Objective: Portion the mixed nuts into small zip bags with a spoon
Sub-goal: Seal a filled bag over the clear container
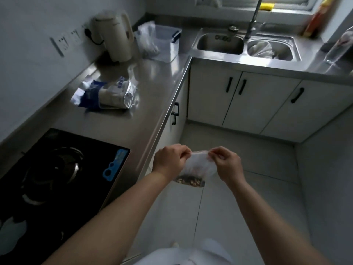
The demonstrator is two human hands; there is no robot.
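A small clear zip bag (197,166) hangs in the air over the floor, just off the counter's front edge. Mixed nuts (190,182) fill its bottom. My left hand (169,159) pinches the left end of the bag's top seal. My right hand (226,163) pinches the right end of the same seal. A blue and silver foil nut package (108,94) lies on its side on the steel counter (133,127), well away from both hands. No spoon shows in view.
A black gas hob (57,178) fills the counter's near left. A white kettle (112,35), a pile of clear bags (147,41) and a clear plastic box (168,43) stand at the back. The double sink (244,44) lies to the right, white cabinets below.
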